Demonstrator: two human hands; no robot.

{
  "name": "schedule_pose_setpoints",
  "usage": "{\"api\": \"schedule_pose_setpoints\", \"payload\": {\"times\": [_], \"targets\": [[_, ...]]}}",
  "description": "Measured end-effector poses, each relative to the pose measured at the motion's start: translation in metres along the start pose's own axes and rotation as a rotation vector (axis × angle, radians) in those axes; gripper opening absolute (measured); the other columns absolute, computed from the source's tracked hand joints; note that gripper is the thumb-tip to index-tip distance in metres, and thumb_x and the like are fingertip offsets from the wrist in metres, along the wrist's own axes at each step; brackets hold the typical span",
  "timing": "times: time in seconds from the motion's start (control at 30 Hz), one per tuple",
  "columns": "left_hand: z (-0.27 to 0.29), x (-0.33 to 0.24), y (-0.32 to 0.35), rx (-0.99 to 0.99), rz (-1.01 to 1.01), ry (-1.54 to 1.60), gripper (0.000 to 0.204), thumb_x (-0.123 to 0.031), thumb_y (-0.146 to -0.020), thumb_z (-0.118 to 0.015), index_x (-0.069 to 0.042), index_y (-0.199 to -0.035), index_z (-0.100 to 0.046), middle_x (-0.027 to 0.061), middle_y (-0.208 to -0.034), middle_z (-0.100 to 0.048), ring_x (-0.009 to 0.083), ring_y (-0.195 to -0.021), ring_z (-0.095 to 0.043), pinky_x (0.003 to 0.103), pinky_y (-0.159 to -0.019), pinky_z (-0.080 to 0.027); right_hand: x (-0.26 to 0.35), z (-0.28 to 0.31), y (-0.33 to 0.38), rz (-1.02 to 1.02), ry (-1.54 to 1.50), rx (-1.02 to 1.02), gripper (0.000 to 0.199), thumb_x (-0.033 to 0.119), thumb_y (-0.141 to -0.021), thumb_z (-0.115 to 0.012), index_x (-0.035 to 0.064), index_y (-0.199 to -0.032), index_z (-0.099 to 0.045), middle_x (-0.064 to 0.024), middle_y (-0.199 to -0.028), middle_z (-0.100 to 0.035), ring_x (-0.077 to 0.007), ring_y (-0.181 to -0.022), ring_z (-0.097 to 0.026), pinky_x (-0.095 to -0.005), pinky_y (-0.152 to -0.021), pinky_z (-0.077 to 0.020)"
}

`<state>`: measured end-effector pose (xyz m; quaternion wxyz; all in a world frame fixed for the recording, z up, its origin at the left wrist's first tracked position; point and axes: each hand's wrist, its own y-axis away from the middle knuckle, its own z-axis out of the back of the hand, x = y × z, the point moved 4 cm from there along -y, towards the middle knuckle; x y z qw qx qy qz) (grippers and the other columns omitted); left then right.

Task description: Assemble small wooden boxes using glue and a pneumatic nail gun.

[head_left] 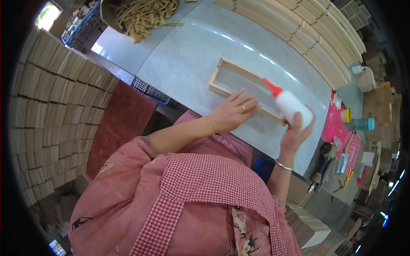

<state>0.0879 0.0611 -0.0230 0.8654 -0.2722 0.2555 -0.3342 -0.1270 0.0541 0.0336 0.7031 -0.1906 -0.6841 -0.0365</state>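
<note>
A shallow rectangular wooden frame lies on the pale tabletop in front of me, its middle open to the table surface. My left hand, with a ring on one finger, is over the frame's near long side. Its fingers are apart and partly bent; whether they touch the wood I cannot tell. In my right hand is a white squeeze bottle with a red nozzle cap. The bottle is tilted, its nozzle pointing up and left over the frame's far side. Part of the near side is hidden by my hands.
Long stacks of wooden strips line the table's far right. At the far left, a bin spills tan strips. Stacked wooden pieces rise on the left. A pink mat and a teal jar stand to the right.
</note>
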Motion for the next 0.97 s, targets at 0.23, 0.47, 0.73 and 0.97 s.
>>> {"api": "schedule_pose_setpoints", "payload": {"times": [0.23, 0.47, 0.73, 0.97], "targets": [[-0.001, -0.015, 0.031, 0.072, -0.028, -0.052, 0.042, -0.026, -0.091, -0.062, -0.004, -0.126, -0.061, 0.0155, -0.14, -0.053, 0.0332, -0.137, -0.046, 0.051, -0.12, -0.029, -0.006, -0.077, 0.018, 0.068, 0.152, 0.314, 0.051, 0.013, -0.083, -0.073, 0.0048, -0.128, -0.05, -0.0119, -0.114, -0.058, -0.0214, -0.09, -0.061, -0.0299, -0.071, -0.0536], [-0.011, -0.013, 0.04, 0.134, -0.007, -0.024, 0.049, -0.036, -0.092, -0.062, -0.001, -0.126, -0.06, 0.0217, -0.148, -0.047, 0.0363, -0.14, -0.043, 0.053, -0.122, -0.027, -0.003, -0.1, 0.017, 0.095, 0.148, 0.421, 0.054, 0.011, -0.081, -0.075, 0.005, -0.129, -0.05, -0.0122, -0.115, -0.059, -0.0233, -0.095, -0.06, -0.0331, -0.083, -0.0531], [-0.006, -0.012, 0.038, 0.127, -0.027, -0.003, 0.049, -0.037, -0.093, -0.06, 0.0, -0.125, -0.061, 0.023, -0.152, -0.044, 0.0368, -0.145, -0.038, 0.053, -0.122, -0.025, -0.004, -0.108, 0.007, 0.165, 0.195, 0.416, 0.054, 0.011, -0.081, -0.077, 0.0049, -0.127, -0.05, -0.0119, -0.114, -0.059, -0.0229, -0.094, -0.06, -0.0327, -0.082, -0.0525], [-0.003, -0.013, 0.034, 0.117, -0.037, -0.032, 0.048, -0.039, -0.094, -0.061, -0.003, -0.126, -0.062, 0.02, -0.153, -0.044, 0.0356, -0.145, -0.039, 0.053, -0.122, -0.027, -0.006, -0.123, -0.012, 0.307, 0.282, 0.352, 0.053, 0.012, -0.081, -0.077, 0.0054, -0.127, -0.05, -0.0116, -0.113, -0.06, -0.0228, -0.093, -0.06, -0.0327, -0.08, -0.0522]]}}
